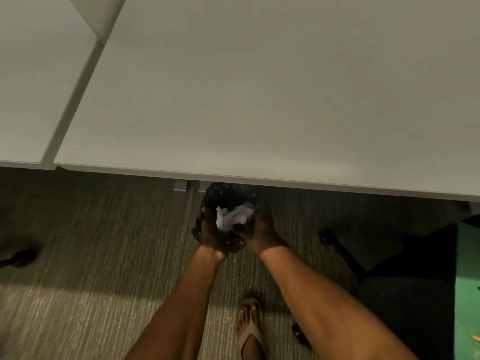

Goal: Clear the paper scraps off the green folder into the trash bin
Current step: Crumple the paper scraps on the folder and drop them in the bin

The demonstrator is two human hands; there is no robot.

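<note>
Grey striped carpet under pale table [259, 100]: both hands, left hand [215, 235] and right hand [259, 227], are cupping crumpled white paper scraps [231, 216], fingers clenched, over black-lined trash bin [228, 196]; loose bits are risking spilling past its rim.

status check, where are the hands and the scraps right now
Left hand and right hand cupped together around white paper scraps. Held over black-lined trash bin under desk edge. Nothing blocking the drop.

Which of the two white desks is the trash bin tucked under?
The larger desk on the right; the trash bin pokes out beneath its near edge. The smaller left desk has only carpet below.
</note>
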